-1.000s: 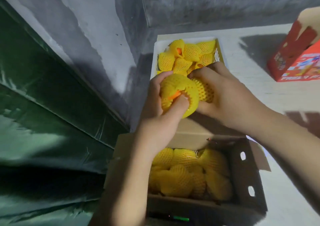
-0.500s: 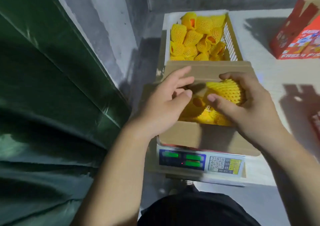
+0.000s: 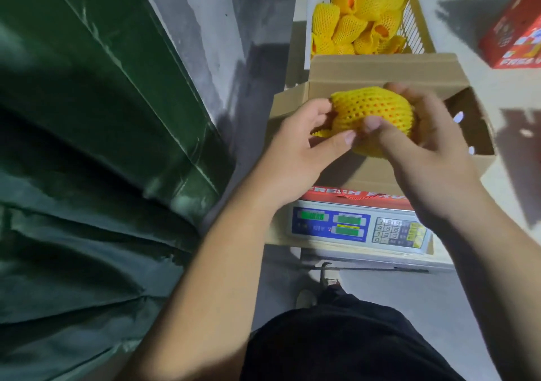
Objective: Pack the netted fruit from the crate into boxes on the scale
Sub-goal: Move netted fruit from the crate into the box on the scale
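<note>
One fruit in yellow foam netting [image 3: 377, 108] is held over the open cardboard box [image 3: 380, 67], which stands on the scale [image 3: 357, 228]. My right hand [image 3: 424, 152] grips the fruit from the right and below, thumb across its front. My left hand [image 3: 304, 143] pinches the loose netting at the fruit's left end. Behind the box, a white crate [image 3: 310, 23] holds several more netted fruits [image 3: 351, 26]. The box's inside is hidden by my hands.
A red printed carton [image 3: 515, 32] stands at the far right on the white table [image 3: 468, 17]. A green tarpaulin [image 3: 87, 146] fills the left. A grey wall lies between the tarpaulin and the table. My dark trousers and a shoe show below the scale.
The view has tilted down and nearer. The fruit has come up out of the box in my right hand, and my left hand has closed on its netting.
</note>
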Action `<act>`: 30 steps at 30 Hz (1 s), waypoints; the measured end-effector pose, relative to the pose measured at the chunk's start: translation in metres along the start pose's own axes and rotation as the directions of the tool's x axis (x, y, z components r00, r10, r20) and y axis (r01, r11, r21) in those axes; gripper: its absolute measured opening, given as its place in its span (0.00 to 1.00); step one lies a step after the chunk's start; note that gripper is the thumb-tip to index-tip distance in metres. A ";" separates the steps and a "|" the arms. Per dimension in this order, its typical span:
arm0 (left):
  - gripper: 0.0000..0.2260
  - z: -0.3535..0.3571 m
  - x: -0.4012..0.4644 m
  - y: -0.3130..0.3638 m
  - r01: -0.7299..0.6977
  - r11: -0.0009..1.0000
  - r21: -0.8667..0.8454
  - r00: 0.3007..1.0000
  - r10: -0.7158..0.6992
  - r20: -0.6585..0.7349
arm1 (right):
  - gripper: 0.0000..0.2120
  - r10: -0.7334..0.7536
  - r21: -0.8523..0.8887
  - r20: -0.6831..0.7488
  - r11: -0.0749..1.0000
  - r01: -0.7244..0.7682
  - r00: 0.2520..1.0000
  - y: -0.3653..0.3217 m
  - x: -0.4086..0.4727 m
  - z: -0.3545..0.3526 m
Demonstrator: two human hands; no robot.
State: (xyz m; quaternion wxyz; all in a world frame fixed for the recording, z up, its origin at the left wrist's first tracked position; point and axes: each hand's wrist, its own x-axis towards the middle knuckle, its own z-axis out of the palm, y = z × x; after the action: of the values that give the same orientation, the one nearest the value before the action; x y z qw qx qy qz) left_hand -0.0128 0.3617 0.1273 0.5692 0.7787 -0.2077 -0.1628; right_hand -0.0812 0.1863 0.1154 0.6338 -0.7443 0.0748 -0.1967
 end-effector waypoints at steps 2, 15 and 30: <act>0.23 0.002 -0.004 -0.001 0.005 0.999 -0.047 1.000 -0.005 0.005 | 0.21 -0.035 -0.006 -0.035 0.999 0.035 0.999 -0.001 -0.002 0.001; 0.32 -0.006 -0.030 -0.037 0.014 0.971 -0.239 0.991 0.017 0.130 | 0.06 -0.069 0.071 -0.007 0.995 0.069 0.998 0.002 -0.032 0.007; 0.30 -0.024 -0.048 -0.045 -0.100 0.939 -0.330 0.994 0.112 0.017 | 0.10 0.031 0.192 0.187 0.979 -0.067 0.982 -0.015 -0.031 0.013</act>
State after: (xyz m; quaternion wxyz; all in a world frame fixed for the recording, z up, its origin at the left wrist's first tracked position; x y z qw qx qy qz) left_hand -0.0360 0.4174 0.0919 0.6950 0.6577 -0.2294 -0.1782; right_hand -0.1061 0.2121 0.1221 0.7133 -0.6906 0.0147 -0.1184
